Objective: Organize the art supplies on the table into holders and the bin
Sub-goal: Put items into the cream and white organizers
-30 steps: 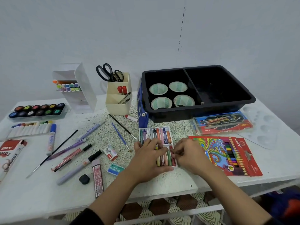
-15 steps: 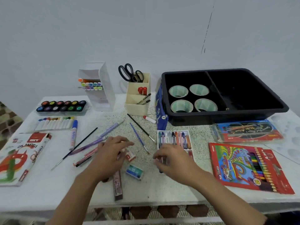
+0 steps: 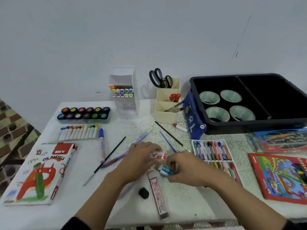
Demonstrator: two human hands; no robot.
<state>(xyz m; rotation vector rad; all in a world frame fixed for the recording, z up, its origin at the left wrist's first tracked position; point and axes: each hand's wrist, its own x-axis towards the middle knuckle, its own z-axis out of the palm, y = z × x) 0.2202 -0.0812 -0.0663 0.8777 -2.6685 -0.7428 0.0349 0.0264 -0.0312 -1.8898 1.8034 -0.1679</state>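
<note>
Since half a second ago the left hand (image 3: 141,157) has closed on the red-and-white eraser (image 3: 159,154), and the right hand (image 3: 188,170) has left the crayon tray (image 3: 211,151) to take the green-and-blue eraser (image 3: 167,170). The left fingers curl over the top of their eraser and pinch it, apparently just clear of the table (image 3: 86,201). The right thumb and fingers wrap tightly round the other eraser, which sits tilted above the end of the lead case (image 3: 157,195). One small piece per hand, brought close together, suggests both are being gathered for a single trip. The cream holder (image 3: 167,105) stands behind the hands, and the black bin (image 3: 249,128) lies further right, both well apart from the erasers.
</note>
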